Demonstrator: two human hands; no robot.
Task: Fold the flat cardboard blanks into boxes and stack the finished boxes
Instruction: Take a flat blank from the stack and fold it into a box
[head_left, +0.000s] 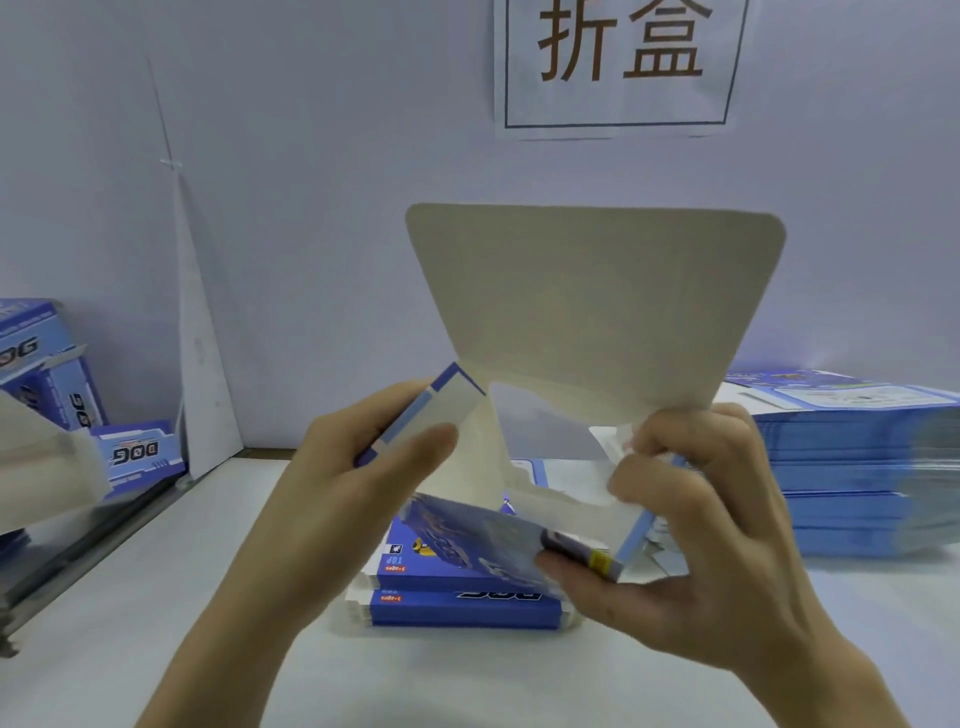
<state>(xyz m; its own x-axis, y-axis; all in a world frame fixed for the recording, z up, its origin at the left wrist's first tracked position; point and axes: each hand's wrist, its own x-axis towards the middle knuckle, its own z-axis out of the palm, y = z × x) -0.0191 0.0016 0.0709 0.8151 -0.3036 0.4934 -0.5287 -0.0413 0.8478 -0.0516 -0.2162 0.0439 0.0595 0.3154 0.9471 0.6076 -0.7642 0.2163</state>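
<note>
The person is holding a half-folded box (483, 535) up in the air, right between both hands and above the surface (156, 597). The box is lying sideways, so its long side is running from left to right, from one hand to the other. The left hand (358, 467) is gripping the left end of the box, with the thumb lying on the outside of that short wall. The right hand (701, 530) is holding the right end, with its fingers curled and pinching a small side flap there, and the thumb sitting under the bottom corner. Both hands are touching the box, so neither one is nearer. The open side of the box is facing up and a little toward the person. The big flap (592, 301) is standing up from the back edge and pointing up toward the wall. It looks like this flap needs to come down toward the person to close the box, after the small side flaps are tucked in. A small pile of blue cardboard (462, 605) is lying on the surface just under the hands. A tall pile of flat blanks (857, 467) is sitting to the right, and finished boxes (47, 374) are sitting far to the left.
</note>
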